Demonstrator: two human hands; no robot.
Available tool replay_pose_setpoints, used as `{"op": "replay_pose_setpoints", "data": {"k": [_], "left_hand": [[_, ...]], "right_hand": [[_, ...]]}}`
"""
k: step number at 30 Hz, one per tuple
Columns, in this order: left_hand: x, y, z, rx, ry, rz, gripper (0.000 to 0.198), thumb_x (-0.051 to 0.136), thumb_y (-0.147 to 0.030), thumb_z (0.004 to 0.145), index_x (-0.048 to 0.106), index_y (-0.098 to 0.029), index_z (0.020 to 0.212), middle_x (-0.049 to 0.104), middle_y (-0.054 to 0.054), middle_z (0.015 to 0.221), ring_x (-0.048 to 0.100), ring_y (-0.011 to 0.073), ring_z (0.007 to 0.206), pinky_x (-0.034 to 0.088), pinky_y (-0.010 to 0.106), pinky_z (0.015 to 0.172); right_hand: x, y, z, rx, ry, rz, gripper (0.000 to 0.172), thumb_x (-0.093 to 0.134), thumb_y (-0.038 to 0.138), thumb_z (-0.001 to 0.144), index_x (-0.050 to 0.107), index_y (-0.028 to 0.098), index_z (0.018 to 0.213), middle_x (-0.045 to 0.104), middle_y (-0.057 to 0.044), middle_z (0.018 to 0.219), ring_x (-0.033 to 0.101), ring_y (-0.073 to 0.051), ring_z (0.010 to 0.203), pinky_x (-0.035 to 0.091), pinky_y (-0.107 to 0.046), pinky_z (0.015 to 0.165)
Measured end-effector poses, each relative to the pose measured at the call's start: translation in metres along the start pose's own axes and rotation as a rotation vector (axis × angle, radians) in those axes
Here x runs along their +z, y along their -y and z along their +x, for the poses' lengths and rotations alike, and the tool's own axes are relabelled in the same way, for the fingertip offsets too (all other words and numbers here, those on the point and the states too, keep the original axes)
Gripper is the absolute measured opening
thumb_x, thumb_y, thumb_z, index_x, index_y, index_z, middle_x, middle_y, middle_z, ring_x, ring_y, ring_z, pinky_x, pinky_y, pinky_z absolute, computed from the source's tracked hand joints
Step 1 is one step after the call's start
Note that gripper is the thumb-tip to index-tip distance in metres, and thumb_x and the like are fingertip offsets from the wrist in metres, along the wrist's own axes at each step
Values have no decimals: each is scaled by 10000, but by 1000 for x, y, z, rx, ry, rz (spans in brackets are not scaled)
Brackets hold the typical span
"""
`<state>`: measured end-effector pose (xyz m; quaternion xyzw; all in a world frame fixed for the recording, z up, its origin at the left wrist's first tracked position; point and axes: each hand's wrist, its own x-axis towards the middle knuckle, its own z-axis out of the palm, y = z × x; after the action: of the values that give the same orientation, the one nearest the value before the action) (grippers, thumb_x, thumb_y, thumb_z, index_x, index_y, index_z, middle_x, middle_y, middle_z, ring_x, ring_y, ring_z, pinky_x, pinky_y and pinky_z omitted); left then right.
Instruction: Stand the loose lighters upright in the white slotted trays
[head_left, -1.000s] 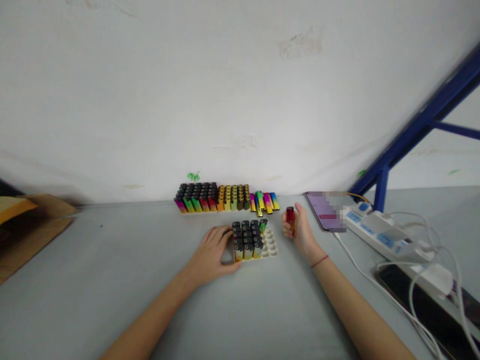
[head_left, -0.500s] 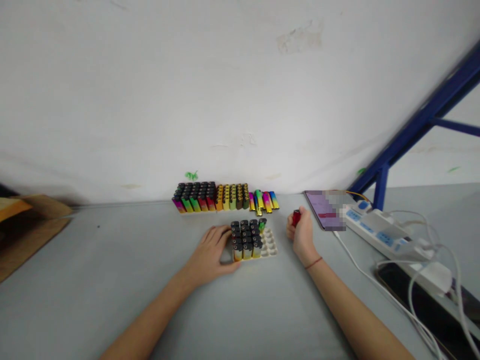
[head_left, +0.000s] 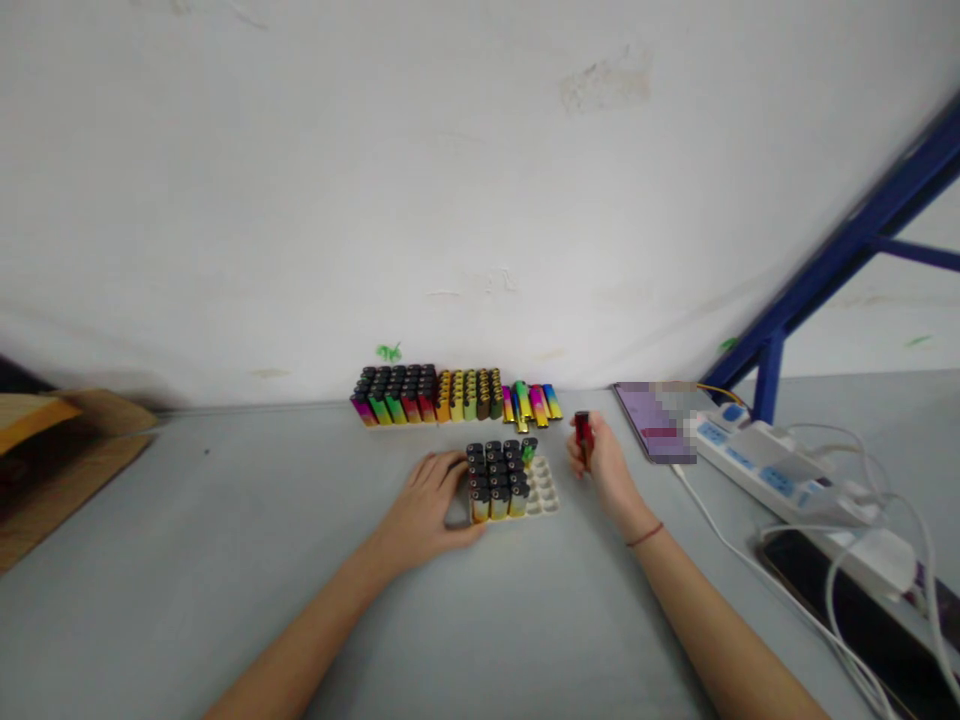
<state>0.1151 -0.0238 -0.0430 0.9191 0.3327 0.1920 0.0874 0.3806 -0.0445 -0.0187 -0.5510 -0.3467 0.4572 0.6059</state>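
A white tray (head_left: 544, 486) with round-edged slots stands on the grey table, its left part filled with upright black-topped lighters (head_left: 498, 478). One green lighter (head_left: 529, 452) stands in its back row, right of the black-topped ones. My left hand (head_left: 429, 505) rests at the tray's left side, fingers behind and thumb in front, gripping its edge. To the right of the tray, my right hand (head_left: 602, 458) is closed round a red lighter (head_left: 583, 432), held upright with its dark top showing.
Behind stand a block of black-topped lighters (head_left: 394, 397), gold-topped lighters (head_left: 470, 395) and loose coloured lighters (head_left: 538, 405). At right are a tablet (head_left: 646, 420), a power strip (head_left: 757, 468), white cables and a dark phone (head_left: 832, 590). Cardboard (head_left: 82, 450) lies left.
The red lighter now shows more of its length in my right hand, which has turned slightly. My left hand keeps its place at the tray. The whole view has shifted a little.
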Motion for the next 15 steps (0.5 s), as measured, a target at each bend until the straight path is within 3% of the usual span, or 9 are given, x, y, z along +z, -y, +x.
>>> {"op": "replay_pose_setpoints", "data": {"k": [3,6,11,15], "left_hand": [[0,0,0,-8,-2,-10,659,683,-503,748,509,-147,1275,541,170,1296,495,352,1197,381,520,1051],[0,0,0,-10,-10,-15,660,676,-510,752,505,-160,1285,542,160,1294,495,349,1196,380,520,1053],[2,1,-1,2,-29,-12,640,675,-484,758,506,-159,1283,546,155,1288,497,347,1192,387,517,1051],[2,1,-1,1,-25,-15,644,674,-495,755,506,-167,1283,546,153,1287,497,348,1193,389,521,1048]], "right_hand": [[-4,12,-7,-227,170,-194,385,574,595,822,555,211,853,588,13,667,552,-133,607,463,-243,564],[-10,20,-14,-344,309,-386,358,627,525,828,673,187,937,672,-68,945,612,-170,821,503,-287,729],[-13,18,-19,-325,437,-464,327,636,428,854,681,188,1072,703,-44,831,643,-171,728,537,-322,722],[-10,16,-21,-475,419,-623,261,595,355,895,660,204,1097,725,-56,928,673,-183,814,542,-336,796]]}}
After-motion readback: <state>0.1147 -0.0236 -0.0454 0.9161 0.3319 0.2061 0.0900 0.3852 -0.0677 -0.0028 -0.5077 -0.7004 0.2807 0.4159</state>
